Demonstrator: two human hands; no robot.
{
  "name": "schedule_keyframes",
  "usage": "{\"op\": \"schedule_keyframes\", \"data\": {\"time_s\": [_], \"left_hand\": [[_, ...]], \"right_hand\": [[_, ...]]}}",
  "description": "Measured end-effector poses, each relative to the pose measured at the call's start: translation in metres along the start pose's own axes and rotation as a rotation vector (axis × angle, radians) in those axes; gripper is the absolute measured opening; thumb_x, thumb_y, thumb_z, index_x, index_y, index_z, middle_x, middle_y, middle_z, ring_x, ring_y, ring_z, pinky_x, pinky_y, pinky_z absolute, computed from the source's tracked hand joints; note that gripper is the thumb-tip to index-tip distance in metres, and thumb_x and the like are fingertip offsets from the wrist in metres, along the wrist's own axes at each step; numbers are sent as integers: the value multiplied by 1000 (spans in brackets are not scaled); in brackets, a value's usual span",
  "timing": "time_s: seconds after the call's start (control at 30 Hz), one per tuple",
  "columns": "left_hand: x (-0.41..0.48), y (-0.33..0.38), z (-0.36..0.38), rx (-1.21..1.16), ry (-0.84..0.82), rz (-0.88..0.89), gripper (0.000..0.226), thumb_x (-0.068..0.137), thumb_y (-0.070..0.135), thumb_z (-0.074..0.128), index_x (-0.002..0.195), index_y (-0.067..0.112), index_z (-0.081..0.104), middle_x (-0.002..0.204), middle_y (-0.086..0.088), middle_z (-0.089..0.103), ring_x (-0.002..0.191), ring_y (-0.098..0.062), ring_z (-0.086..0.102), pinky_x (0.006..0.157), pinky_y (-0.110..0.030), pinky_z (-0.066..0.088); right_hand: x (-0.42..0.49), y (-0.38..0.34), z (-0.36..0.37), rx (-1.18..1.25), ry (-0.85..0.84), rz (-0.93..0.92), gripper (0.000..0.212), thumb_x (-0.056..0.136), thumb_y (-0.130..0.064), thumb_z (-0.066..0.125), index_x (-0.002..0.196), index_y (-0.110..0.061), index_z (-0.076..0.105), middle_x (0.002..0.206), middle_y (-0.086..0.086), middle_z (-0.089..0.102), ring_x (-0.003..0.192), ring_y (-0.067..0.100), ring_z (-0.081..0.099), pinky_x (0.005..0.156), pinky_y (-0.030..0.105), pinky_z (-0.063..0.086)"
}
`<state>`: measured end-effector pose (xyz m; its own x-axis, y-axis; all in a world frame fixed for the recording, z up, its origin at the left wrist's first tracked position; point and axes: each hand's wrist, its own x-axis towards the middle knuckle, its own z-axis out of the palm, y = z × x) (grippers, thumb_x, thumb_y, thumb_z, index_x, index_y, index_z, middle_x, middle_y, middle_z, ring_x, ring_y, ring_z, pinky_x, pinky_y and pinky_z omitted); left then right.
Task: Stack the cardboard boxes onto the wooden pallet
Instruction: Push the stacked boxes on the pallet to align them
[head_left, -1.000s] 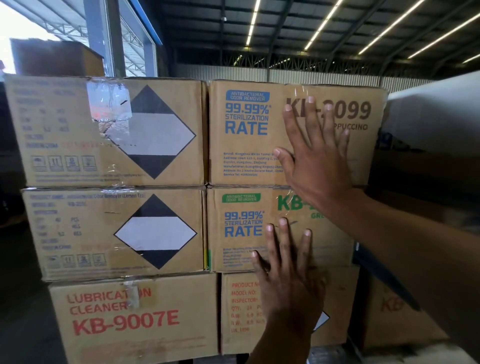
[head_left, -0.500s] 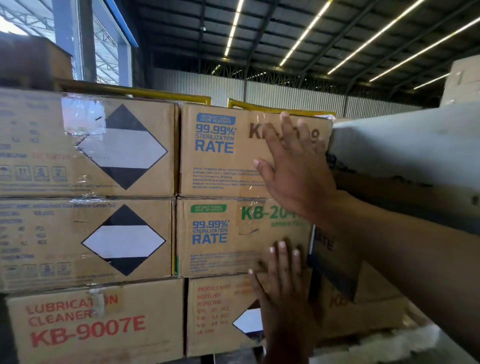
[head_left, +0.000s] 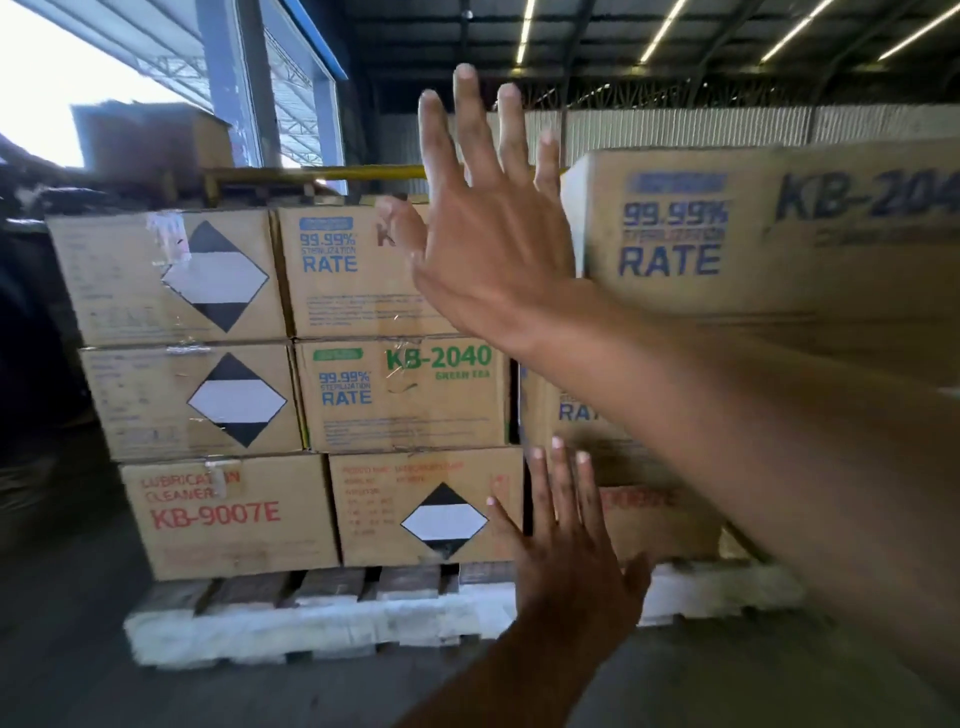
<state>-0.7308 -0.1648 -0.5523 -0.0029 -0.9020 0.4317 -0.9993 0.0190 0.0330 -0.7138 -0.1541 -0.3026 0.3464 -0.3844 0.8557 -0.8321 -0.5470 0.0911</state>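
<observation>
Nearest and lowest, the left hand (head_left: 571, 551) is held flat with its fingers straight and slightly spread, gripping nothing. It hangs in front of the seam between the bottom-row boxes, and I cannot tell whether it touches the cardboard. Above it the right hand (head_left: 488, 244) is raised with fingers fanned wide, also empty, its tips above the top edge of the stack (head_left: 291, 395). Just right of it, a blurred top box (head_left: 753, 234) printed "99.99% RATE" appears to sit nearer the camera than its neighbours.

The boxes stand three high on the wooden pallet (head_left: 332, 584), whose front edge is wrapped in white padding (head_left: 311, 629). The step looks like squaring up — a dark gap (head_left: 516, 410) runs between the KB-2040 box (head_left: 405, 395) and the right-hand column. Done well, flat palms press low and high at once on that column, pushing evenly so no tier twists or overhangs the pallet edge.

Behind the stack a yellow rail (head_left: 311, 174) runs across, with another carton (head_left: 150, 140) and a blue column (head_left: 228, 78) beyond — the rail may limit how far back boxes can go.
</observation>
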Motion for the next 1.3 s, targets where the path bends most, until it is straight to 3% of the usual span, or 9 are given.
{"op": "schedule_keyframes", "data": {"time_s": [0.17,0.4,0.53,0.63,0.7,0.83,0.97,1.17,1.3], "left_hand": [[21,85,-23,50,-53,60,84,91,64,18,158,13,12,166,-15,3,150,-37,-11,94,-76,-27],[84,104,-17,34,-109,-128,82,95,63,15,151,19,-25,161,-18,-25,143,-44,-32,82,-78,-36],[95,89,23,-35,37,-169,87,91,65,16,120,31,-58,142,-18,-51,133,-42,-47,94,-77,-29],[111,81,47,-59,101,-126,77,86,66,5,137,35,-43,145,-17,-46,123,-40,-57,99,-75,-26],[115,80,54,-60,134,-85,78,84,63,1,153,34,-18,160,-22,-20,130,-44,-49,104,-74,-21],[115,86,50,-109,263,-31,67,85,53,25,140,26,54,148,-30,42,142,-57,22,106,-78,10],[119,89,58,-75,288,-66,68,91,57,24,153,30,32,159,-32,18,143,-56,-12,104,-81,-4],[126,87,62,5,237,-112,81,95,63,23,151,29,-24,148,-32,-38,134,-58,-36,100,-84,-10],[135,89,57,25,211,-169,78,96,65,26,145,35,-27,146,-30,-46,131,-56,-42,99,-84,-11]], "right_hand": [[-43,61,-51,-16,27,-49,77,103,-56,28,161,-15,-3,167,11,-15,153,34,-13,121,51,-8],[-99,157,-62,-122,20,139,77,101,-60,33,161,-24,2,168,12,-9,153,42,-6,119,62,-1],[-119,176,-41,-190,-69,221,75,98,-65,26,160,-34,-4,168,9,-10,152,45,-5,117,70,7],[-121,177,-25,-196,-61,249,76,95,-68,19,158,-37,-7,168,10,-10,151,47,-4,113,75,10],[-115,176,-20,-182,-54,261,77,92,-69,18,158,-37,-8,168,13,-10,151,47,-5,109,78,14],[-116,176,-11,-146,-24,251,76,93,-66,23,158,-40,-5,167,15,-14,151,47,-10,105,82,16],[-113,178,-5,-139,0,228,72,96,-63,23,158,-39,-5,166,16,-14,150,47,-12,106,82,13],[-108,181,4,-135,48,211,71,97,-61,24,158,-38,-3,166,18,-14,150,48,-12,106,82,11],[-98,189,12,-135,41,177,71,98,-60,26,160,-35,0,165,25,-11,147,56,-11,106,82,13]]}}
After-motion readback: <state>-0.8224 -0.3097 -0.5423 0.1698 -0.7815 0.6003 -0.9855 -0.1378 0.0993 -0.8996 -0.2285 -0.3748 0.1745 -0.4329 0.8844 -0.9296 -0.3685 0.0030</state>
